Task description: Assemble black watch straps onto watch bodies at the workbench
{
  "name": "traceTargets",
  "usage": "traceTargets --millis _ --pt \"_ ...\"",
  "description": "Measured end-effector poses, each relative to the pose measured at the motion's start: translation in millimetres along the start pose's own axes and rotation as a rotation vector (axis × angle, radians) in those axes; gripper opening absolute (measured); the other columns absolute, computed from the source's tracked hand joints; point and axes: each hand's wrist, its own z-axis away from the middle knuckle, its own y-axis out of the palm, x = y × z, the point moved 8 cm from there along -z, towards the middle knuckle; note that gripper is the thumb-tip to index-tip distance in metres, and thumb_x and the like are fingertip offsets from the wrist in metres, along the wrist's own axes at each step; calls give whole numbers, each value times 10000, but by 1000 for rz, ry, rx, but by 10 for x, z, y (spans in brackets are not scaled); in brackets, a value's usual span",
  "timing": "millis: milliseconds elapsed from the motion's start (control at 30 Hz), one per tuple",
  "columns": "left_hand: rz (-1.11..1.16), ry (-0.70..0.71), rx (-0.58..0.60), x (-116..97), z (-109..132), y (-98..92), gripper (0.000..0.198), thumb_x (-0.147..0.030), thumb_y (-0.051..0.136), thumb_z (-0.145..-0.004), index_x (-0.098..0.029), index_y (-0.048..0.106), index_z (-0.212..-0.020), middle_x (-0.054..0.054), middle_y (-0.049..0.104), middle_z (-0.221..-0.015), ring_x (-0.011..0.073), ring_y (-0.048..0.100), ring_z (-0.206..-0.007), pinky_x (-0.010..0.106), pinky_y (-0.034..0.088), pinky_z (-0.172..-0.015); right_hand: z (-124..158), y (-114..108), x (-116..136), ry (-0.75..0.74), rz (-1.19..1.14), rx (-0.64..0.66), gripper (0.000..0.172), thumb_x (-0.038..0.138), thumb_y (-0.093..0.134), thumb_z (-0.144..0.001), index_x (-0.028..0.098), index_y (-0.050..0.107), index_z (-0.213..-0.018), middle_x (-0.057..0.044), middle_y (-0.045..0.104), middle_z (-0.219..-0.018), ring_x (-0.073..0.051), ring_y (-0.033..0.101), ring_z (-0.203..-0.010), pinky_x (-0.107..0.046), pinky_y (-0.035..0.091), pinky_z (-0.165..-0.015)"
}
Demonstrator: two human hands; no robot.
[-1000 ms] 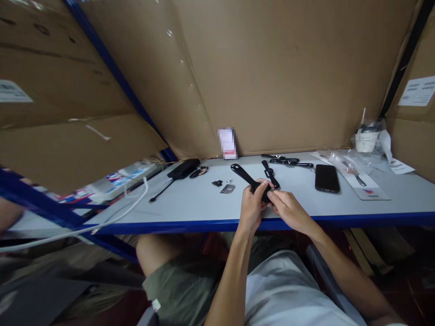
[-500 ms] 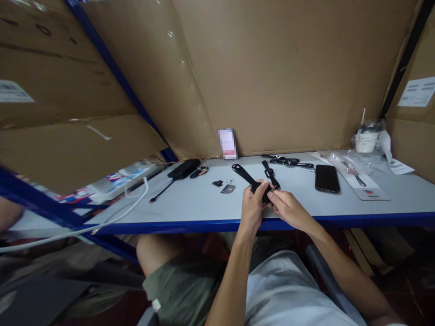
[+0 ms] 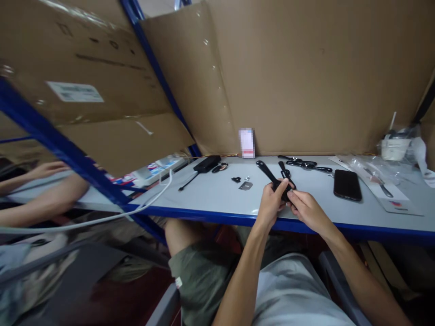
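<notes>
My left hand (image 3: 271, 202) is wrapped round a black spokeshave (image 3: 266, 170), just above the table's front edge. One long handle with a hole at its end points up and left. The fingers of my right hand (image 3: 308, 208) are pinched together at the tool's middle; any small part between them is hidden. On the table left of my hands lie a grey blade (image 3: 245, 186), a small black cap piece (image 3: 235, 179) and small silver screws (image 3: 247, 178). Right behind my hands lies another black spokeshave (image 3: 284, 169), with more black spokeshaves (image 3: 302, 164) farther back.
A black phone (image 3: 347, 185) and a packaged tool on a card (image 3: 390, 194) lie to the right. A lit phone (image 3: 247, 143) leans on the cardboard wall (image 3: 288, 81). Left are a black box with a cable (image 3: 207, 164), a power strip (image 3: 159, 170) and another person's arms (image 3: 50, 199).
The camera view has turned left, so everything sits farther right and another person's arms show more. Both hands stay on the spokeshave, with little visible change in their grip.
</notes>
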Motion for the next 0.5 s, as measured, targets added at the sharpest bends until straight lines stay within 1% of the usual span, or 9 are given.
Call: traceTargets --millis 67,133,167,233,300,333,400,433,500 --pt "-38 15 51 -55 8 -36 514 -647 635 -790 -170 621 -981 -85 439 -510 53 384 -352 152 233 -334 4 -42 -13 23 -50 -40 528 707 454 -877 207 487 -708 70 374 -509 -78 303 -415 -226 232 -401" --pt "-128 57 67 -170 -19 -203 526 -646 604 -819 -183 608 -1068 -77 470 -541 67 409 -374 160 263 -343 14 -74 -24 48 -102 -74 540 728 465 -857 205 493 -726 75 363 -510 -76 289 -411 -226 218 -397" --pt "-199 96 52 -257 -55 -346 494 -617 606 -829 -184 614 -1066 -68 489 -558 75 432 -393 165 279 -352 20 -85 -29 59 -117 -87 546 735 467 -851 203 498 -733 75 362 -513 -74 285 -410 -226 213 -395" --pt "-406 201 -31 -480 -171 -715 370 -519 639 -833 -177 650 -972 -58 495 -545 85 447 -411 180 309 -389 31 -98 -31 70 -110 -108 551 741 473 -844 202 500 -732 71 368 -520 -74 286 -412 -227 211 -395" --pt "-704 324 -197 -731 -322 -1110 216 -387 654 -841 -177 674 -888 -35 525 -535 112 512 -475 201 369 -474 35 -105 -21 60 -77 -123 550 740 474 -845 204 502 -721 64 376 -526 -78 294 -418 -231 220 -396" --pt "-915 330 -254 -800 -419 -1253 164 -330 629 -864 -177 683 -890 -11 565 -559 139 568 -543 219 405 -535 34 -107 -12 50 -59 -127 550 739 471 -846 206 503 -715 61 380 -528 -81 299 -422 -233 226 -398" --pt "-1412 216 -243 -767 -645 -1399 186 -299 557 -920 -182 690 -976 59 683 -710 202 659 -735 268 451 -652 30 -107 -1 34 -32 -128 556 743 458 -850 207 506 -707 54 388 -532 -87 307 -427 -238 238 -402" --pt "-1511 170 -214 -721 -737 -1430 208 -314 577 -916 -173 691 -1018 97 718 -794 237 678 -817 295 463 -696 28 -107 0 29 -22 -127 561 746 449 -851 207 508 -704 50 393 -533 -89 310 -429 -240 241 -403" --pt "-1608 109 -164 -605 -869 -1419 281 -371 644 -882 -147 694 -1044 160 738 -925 292 687 -927 336 478 -756 26 -110 -7 28 -2 -125 568 750 440 -851 207 513 -702 45 401 -531 -94 319 -431 -243 245 -406"
